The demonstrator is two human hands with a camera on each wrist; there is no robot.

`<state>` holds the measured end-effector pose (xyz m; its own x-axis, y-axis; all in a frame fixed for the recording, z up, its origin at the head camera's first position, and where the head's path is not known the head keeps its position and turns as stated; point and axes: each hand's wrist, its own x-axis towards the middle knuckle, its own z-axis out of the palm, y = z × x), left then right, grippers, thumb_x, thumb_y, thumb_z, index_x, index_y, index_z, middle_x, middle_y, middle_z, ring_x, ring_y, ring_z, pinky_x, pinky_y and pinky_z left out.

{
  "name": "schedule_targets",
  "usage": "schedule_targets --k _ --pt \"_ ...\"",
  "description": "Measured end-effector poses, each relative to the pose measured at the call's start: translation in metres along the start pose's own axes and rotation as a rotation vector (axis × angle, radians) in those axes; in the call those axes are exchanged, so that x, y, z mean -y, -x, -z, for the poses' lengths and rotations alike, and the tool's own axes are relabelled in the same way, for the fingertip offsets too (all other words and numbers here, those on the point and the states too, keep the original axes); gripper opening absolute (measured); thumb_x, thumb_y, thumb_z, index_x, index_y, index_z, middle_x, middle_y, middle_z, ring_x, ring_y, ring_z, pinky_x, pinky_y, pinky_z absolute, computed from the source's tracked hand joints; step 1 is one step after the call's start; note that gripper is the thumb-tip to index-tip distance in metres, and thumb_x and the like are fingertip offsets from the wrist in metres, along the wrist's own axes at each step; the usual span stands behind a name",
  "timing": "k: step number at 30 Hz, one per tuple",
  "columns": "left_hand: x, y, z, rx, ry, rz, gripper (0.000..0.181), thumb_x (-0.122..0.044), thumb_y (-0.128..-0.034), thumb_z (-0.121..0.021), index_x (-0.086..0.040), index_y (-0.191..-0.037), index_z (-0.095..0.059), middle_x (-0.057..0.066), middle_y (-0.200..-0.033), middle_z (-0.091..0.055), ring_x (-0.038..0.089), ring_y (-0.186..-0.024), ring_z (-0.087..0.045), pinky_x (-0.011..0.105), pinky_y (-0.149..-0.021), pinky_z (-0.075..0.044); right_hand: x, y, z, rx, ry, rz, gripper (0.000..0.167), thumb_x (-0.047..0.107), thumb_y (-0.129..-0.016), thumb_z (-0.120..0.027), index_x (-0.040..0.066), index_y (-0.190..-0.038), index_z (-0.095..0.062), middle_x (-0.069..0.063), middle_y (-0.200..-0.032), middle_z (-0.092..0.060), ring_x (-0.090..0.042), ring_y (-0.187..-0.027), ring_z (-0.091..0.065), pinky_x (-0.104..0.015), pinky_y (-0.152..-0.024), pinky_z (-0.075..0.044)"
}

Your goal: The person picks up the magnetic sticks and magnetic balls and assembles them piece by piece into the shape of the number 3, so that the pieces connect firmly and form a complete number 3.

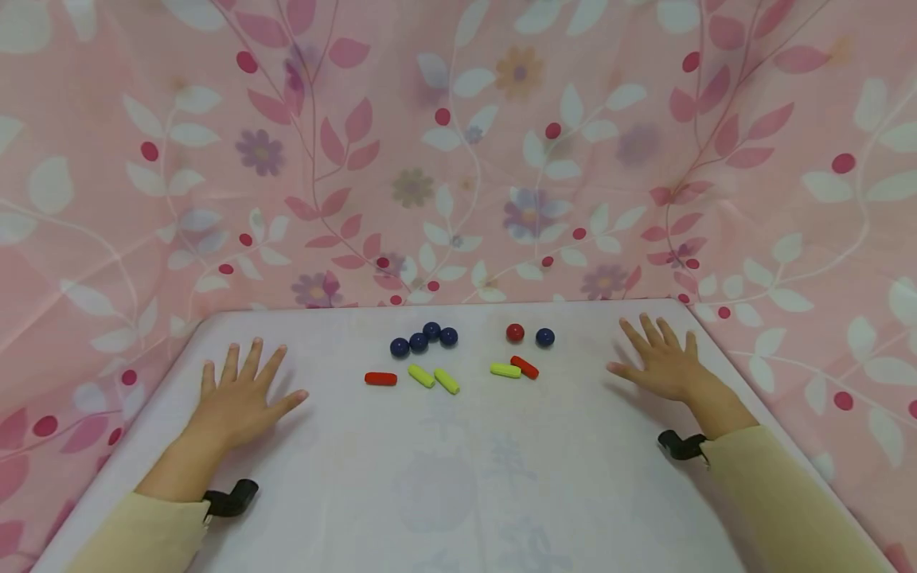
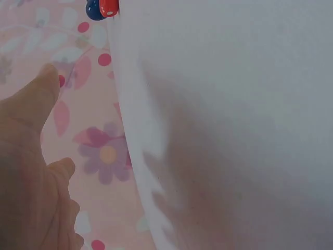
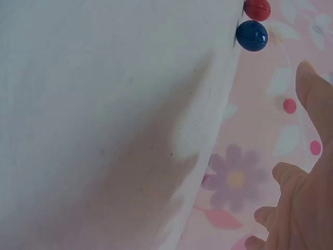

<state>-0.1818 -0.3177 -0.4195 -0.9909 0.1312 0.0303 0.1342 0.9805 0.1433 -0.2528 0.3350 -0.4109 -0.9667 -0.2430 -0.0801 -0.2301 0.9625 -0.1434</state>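
My left hand [image 1: 236,406] is spread over the left side of the white table, fingers straight, holding nothing. Nearest to it lies a red stick [image 1: 380,379], with two yellow-green sticks [image 1: 421,376] just to its right. Behind these sits a cluster of several dark blue balls [image 1: 419,342]. On the right side my right hand [image 1: 662,364] is likewise spread and holds nothing. Closest to it is a single dark blue ball [image 1: 545,337] beside a red ball [image 1: 515,333]. In front of them a yellow-green stick [image 1: 505,370] touches or nearly touches another red stick [image 1: 524,367].
The white-covered table [image 1: 458,493] has its far edge against a pink curtain [image 1: 458,159] printed with leaves and flowers. The curtain also runs along both sides. A black wrist piece [image 1: 232,498] sticks out from the left sleeve, and a similar piece [image 1: 680,445] from the right.
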Motion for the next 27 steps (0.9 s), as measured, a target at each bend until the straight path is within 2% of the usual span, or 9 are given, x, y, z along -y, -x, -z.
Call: schedule_targets --k 7,15,27 --pt "-0.016 -0.003 0.003 0.011 -0.006 -0.021 0.097 -0.076 -0.0919 -0.042 -0.011 -0.160 -0.017 0.029 -0.163 -0.002 0.056 -0.145 0.008 0.072 -0.106 0.016 0.012 -0.003 0.001 -0.002 -0.016 0.021 0.098 0.073 -0.092 -0.045 0.015 -0.162 -0.008 -0.029 -0.163 0.000 -0.055 -0.146 0.002 -0.077 -0.102 0.014" --pt "-0.029 -0.010 -0.003 0.017 -0.016 -0.039 0.098 -0.078 -0.0907 -0.040 -0.013 -0.160 -0.019 0.028 -0.163 -0.003 0.054 -0.146 0.005 0.072 -0.108 0.011 0.026 -0.010 -0.001 -0.002 -0.027 0.050 0.097 0.073 -0.093 -0.045 0.014 -0.162 -0.011 -0.027 -0.163 -0.002 -0.054 -0.146 0.003 -0.076 -0.104 0.015" --pt "-0.052 -0.019 -0.006 0.036 -0.008 -0.072 0.098 -0.078 -0.0899 -0.043 -0.012 -0.160 -0.023 0.027 -0.163 -0.007 0.053 -0.147 0.002 0.071 -0.110 0.007 0.052 -0.019 -0.001 -0.009 -0.031 0.092 0.094 0.072 -0.093 -0.045 0.014 -0.161 -0.015 -0.027 -0.164 -0.005 -0.051 -0.148 0.000 -0.075 -0.107 0.009"
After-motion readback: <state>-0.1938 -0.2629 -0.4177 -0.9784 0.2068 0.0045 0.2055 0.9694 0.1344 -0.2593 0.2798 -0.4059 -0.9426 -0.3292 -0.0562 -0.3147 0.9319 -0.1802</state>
